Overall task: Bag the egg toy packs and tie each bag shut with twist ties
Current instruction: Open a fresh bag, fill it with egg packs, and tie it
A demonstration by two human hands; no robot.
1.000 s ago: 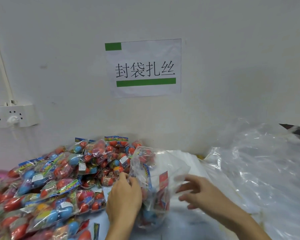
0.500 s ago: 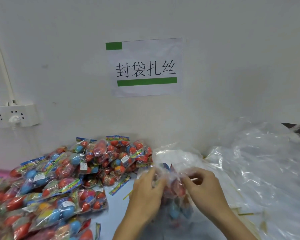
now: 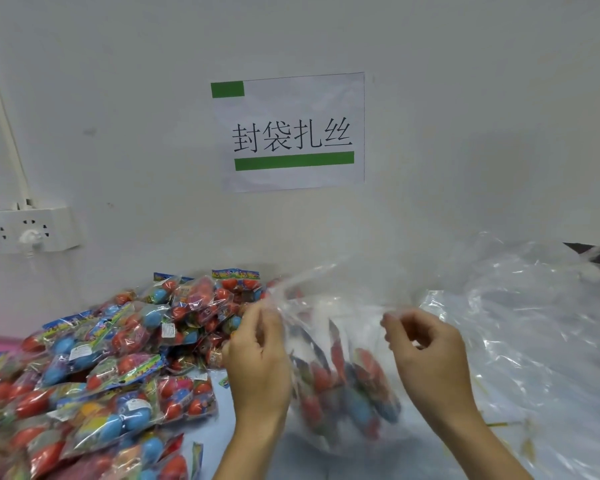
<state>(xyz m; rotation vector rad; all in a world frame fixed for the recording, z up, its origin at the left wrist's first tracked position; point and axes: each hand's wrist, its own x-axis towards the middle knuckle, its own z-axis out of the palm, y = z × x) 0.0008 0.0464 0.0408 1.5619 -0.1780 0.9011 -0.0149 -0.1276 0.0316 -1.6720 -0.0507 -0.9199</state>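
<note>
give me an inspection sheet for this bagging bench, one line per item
surface: pale blue table, mostly covered
job's things: clear bag holding egg toy packs, mouth pulled apart; loose packs heaped at left
clutter: crumpled clear plastic at right; yellowish strips, possibly twist ties
grippers: left hand and right hand each pinch the bag's top edge
cables: white plug in wall socket strip
surroundings: white wall, paper sign with green bars

A clear plastic bag [image 3: 343,341] holding red and blue egg toy packs [image 3: 347,386] hangs between the left hand [image 3: 257,358] and right hand [image 3: 426,355]. Left of the left hand lies a heap of egg toy packs [image 3: 94,368]; right of the right hand, crumpled clear plastic sheeting [image 3: 534,323].
</note>
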